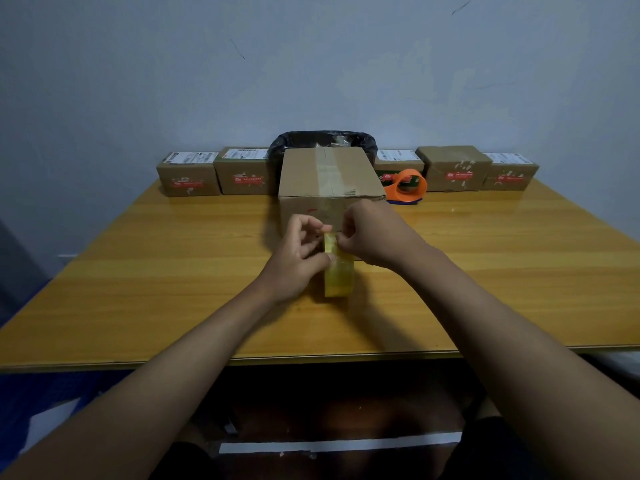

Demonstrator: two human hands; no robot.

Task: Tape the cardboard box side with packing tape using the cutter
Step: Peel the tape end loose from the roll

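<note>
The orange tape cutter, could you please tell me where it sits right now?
In the head view, the orange tape cutter rests on the table, right of the big cardboard box, untouched by either hand.

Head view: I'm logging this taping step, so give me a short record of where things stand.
tape roll: upright on edge on table, in front of big box
left hand: holds the roll
right hand: pinches at the roll's top
big box: tape strip along its top
cutter: orange, right of big box, untouched
</note>
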